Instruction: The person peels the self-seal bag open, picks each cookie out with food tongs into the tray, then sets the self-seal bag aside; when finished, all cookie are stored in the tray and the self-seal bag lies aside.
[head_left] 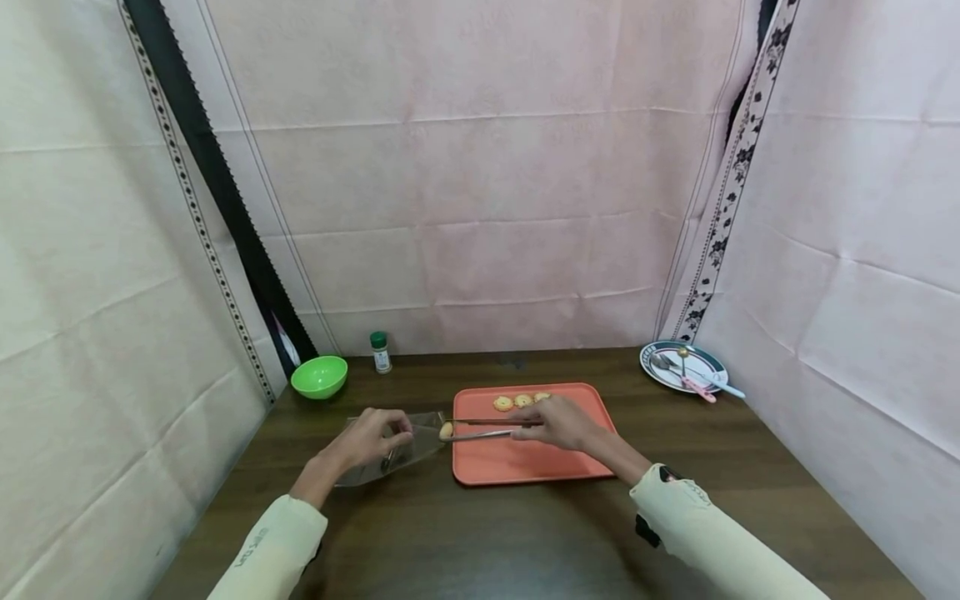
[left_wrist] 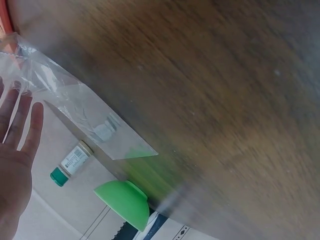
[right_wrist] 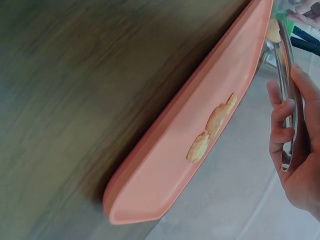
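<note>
Metal tongs (head_left: 483, 434) are gripped in my right hand (head_left: 561, 423), over the coral tray (head_left: 517, 468). Their tips pinch one small round cookie (head_left: 446, 431) just left of the tray's edge, at the mouth of a clear plastic bag (head_left: 426, 450). My left hand (head_left: 372, 437) holds the bag near that mouth; in the left wrist view its fingers (left_wrist: 35, 127) lie against the film (left_wrist: 75, 102), and the thumb is hidden. Along the tray's far side lie 3 more cookies (head_left: 522, 402), also visible in the right wrist view as a row of pale cookies (right_wrist: 215, 122).
Behind the left hand stand a green bowl (head_left: 319, 377) and a green-capped seasoning bottle (head_left: 381, 353). A plate (head_left: 660, 372) with cutlery sits at the back right of the wooden table (head_left: 420, 542). Pale cloth (head_left: 480, 192) hangs around three sides.
</note>
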